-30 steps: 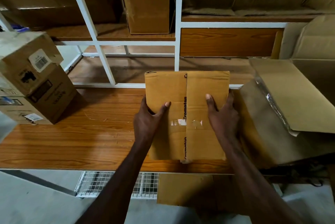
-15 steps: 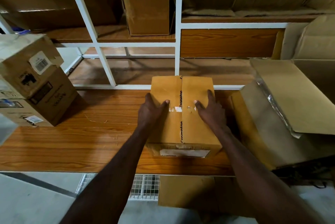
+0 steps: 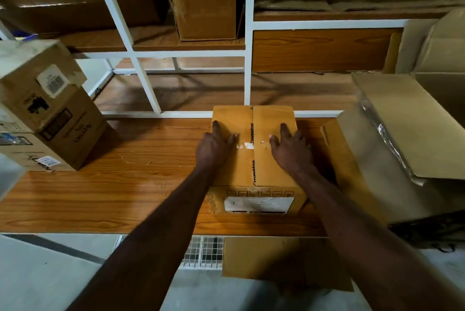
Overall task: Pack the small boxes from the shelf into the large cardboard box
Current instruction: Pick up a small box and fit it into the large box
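Head view: small box [image 3: 254, 159] sits on wooden tabletop [image 3: 125, 197], white label facing viewer. Left hand [image 3: 214, 146] and right hand [image 3: 292, 149] lie flat on its top, fingers straight, either side of centre seam. Large cardboard box [image 3: 377, 159] just right, flaps open, possibly touching. Printed carton [image 3: 50, 114] well left.

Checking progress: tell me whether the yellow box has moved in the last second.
Yes. The yellow box tipped down flat onto the wooden shelf board, its label now facing the person; it stands nearer the white frame.
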